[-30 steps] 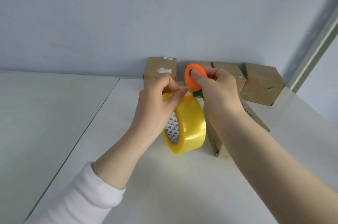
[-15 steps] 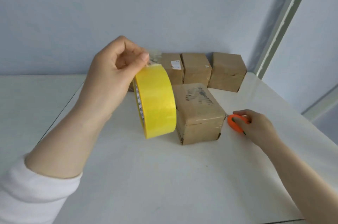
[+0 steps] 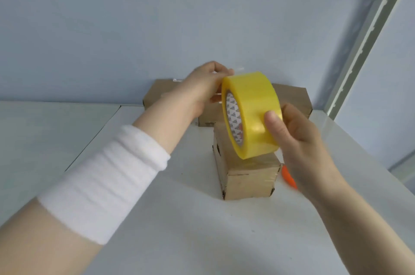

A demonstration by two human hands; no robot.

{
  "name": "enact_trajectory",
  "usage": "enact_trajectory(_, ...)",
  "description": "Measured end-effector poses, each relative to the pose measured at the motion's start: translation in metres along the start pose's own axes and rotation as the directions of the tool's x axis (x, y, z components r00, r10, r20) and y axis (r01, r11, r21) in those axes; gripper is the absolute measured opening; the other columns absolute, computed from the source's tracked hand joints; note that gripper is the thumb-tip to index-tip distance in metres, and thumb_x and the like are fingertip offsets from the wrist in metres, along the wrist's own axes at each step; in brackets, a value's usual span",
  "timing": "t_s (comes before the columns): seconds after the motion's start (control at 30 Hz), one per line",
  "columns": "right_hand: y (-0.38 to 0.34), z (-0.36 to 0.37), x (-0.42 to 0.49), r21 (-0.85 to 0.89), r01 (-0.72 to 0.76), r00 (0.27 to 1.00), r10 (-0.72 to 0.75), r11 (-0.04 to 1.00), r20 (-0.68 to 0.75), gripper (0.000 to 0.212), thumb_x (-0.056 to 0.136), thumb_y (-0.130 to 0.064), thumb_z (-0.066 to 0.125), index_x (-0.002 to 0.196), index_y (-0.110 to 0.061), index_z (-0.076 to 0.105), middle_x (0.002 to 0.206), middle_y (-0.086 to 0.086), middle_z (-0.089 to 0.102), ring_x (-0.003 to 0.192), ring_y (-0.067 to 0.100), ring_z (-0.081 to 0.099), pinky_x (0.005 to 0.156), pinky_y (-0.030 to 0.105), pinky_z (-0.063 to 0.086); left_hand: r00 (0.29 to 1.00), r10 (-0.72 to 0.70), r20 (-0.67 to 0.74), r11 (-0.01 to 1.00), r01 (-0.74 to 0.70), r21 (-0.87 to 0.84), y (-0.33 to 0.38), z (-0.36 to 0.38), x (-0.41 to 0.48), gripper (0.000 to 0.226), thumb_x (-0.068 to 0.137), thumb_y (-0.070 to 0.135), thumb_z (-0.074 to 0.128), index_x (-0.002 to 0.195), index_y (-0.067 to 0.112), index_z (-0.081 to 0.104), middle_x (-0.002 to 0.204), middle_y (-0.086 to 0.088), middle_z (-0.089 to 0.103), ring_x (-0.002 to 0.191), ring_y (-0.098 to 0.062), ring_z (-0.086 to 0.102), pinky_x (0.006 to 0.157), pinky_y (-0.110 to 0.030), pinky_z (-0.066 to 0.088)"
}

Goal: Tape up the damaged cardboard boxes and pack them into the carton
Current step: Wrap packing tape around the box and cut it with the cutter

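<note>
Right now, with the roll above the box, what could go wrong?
The free tape end pinched by the left hand may stick to itself. The tape roll, in the right hand, hides the box top, so the strip may land crooked. The orange cutter beside the right forearm could be knocked.

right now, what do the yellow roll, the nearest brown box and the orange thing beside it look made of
The tape roll looks like glossy, translucent yellow plastic film wound on a printed core, likely cardboard. The nearest box looks like matte brown cardboard, probably corrugated, judging by its frayed, gapped edges. The orange thing is smooth and bright, probably plastic, but it is mostly hidden, so that is uncertain.
</note>
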State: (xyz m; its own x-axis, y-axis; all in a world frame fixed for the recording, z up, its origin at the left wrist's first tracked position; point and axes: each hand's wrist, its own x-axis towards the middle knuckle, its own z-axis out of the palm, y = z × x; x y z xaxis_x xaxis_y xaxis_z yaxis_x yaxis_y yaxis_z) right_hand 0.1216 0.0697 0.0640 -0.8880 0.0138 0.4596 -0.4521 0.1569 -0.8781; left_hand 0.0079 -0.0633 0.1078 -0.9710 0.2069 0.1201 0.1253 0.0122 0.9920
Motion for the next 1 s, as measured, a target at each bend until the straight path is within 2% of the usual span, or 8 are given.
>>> enact_trajectory(0.07,0.004,0.0,0.011,-0.045,-0.063,0.997,0.061,0.997,-0.053,0.041,0.074,-0.054,0.047,0.081,-0.016,0.06,0.068,-0.006,0.061,0.061,0.005,0.055,0.057,0.017,0.045,0.994,-0.103,0.023,0.995,0.102,0.016,-0.012,-0.002,0.017,0.022,0.091,0.003,0.053,0.075,0.017,0.048,0.069,-0.002,0.055,0.062,-0.014,0.053,0.062,-0.027,0.049)
enact_trajectory(0.17,0.008,0.001,0.028,-0.048,-0.19,0.976,0.183,0.981,-0.122,0.064,0.074,-0.061,0.043,0.09,-0.002,0.063,0.092,0.02,0.066,0.082,0.034,0.063,0.077,0.048,0.051,0.969,-0.232,0.083,0.972,0.227,0.065,-0.025,-0.003,0.034,0.019,0.091,0.009,0.056,0.075,0.017,0.053,0.073,-0.002,0.059,0.064,-0.014,0.057,0.061,-0.029,0.053)
enact_trajectory(0.3,0.019,-0.001,0.032,0.07,-0.226,0.973,0.228,0.972,-0.022,0.041,0.078,-0.064,0.048,0.09,-0.032,0.071,0.093,-0.008,0.073,0.085,0.006,0.069,0.068,0.021,0.057,0.942,-0.302,0.149,0.952,0.291,0.091,-0.035,-0.006,0.048,0.018,0.091,0.012,0.057,0.074,0.014,0.06,0.075,-0.003,0.064,0.066,-0.014,0.061,0.058,-0.025,0.056)
enact_trajectory(0.43,0.041,0.002,0.013,0.066,-0.241,0.966,0.233,0.968,0.11,0.048,0.068,-0.055,0.064,0.11,-0.031,0.061,0.106,-0.011,0.071,0.099,0.009,0.067,0.079,0.022,0.055,0.923,-0.337,0.187,0.941,0.329,0.076,-0.043,-0.009,0.054,0.015,0.093,0.014,0.055,0.08,0.01,0.062,0.075,-0.003,0.066,0.06,-0.011,0.064,0.052,-0.022,0.056)
enact_trajectory(0.63,0.044,0.02,0.03,0.052,-0.101,0.96,0.111,0.994,-0.257,0.035,0.067,-0.058,0.062,0.088,-0.029,0.064,0.082,-0.017,0.072,0.078,0.003,0.068,0.066,0.019,0.055,0.939,-0.319,0.127,0.945,0.305,0.12,-0.06,-0.01,0.058,0.007,0.09,0.012,0.06,0.084,0.013,0.062,0.068,-0.001,0.067,0.064,-0.012,0.064,0.059,-0.021,0.056)
enact_trajectory(0.73,0.047,0.032,0.038,0.067,-0.095,0.91,0.114,0.993,-0.399,0.021,0.072,-0.048,0.06,0.073,-0.028,0.067,0.07,-0.014,0.071,0.068,0.003,0.066,0.061,0.02,0.054,0.942,-0.33,0.065,0.942,0.324,0.085,-0.076,-0.011,0.053,0.013,0.088,0.011,0.062,0.077,0.017,0.063,0.053,0.006,0.065,0.054,-0.006,0.063,0.047,-0.016,0.052)
enact_trajectory(0.87,0.043,0.042,0.051,0.086,-0.118,0.859,0.145,0.989,-0.491,0.024,0.07,-0.05,0.064,0.058,-0.03,0.068,0.058,-0.009,0.067,0.058,0.007,0.064,0.058,0.025,0.054,0.933,-0.355,0.062,0.935,0.353,0.039,-0.087,-0.01,0.051,0.016,0.088,0.011,0.061,0.075,0.019,0.066,0.061,0.005,0.065,0.055,-0.005,0.061,0.045,-0.015,0.048)
enact_trajectory(1.0,0.033,0.045,0.056,0.084,-0.155,0.823,0.176,0.984,-0.54,0.03,0.067,-0.054,0.067,0.051,-0.029,0.067,0.051,-0.006,0.065,0.051,0.011,0.063,0.053,0.033,0.056,0.915,-0.389,0.109,0.921,0.387,0.045,-0.094,-0.006,0.051,0.012,0.086,0.008,0.063,0.078,0.016,0.068,0.076,-0.002,0.067,0.069,-0.014,0.061,0.067,-0.026,0.055)
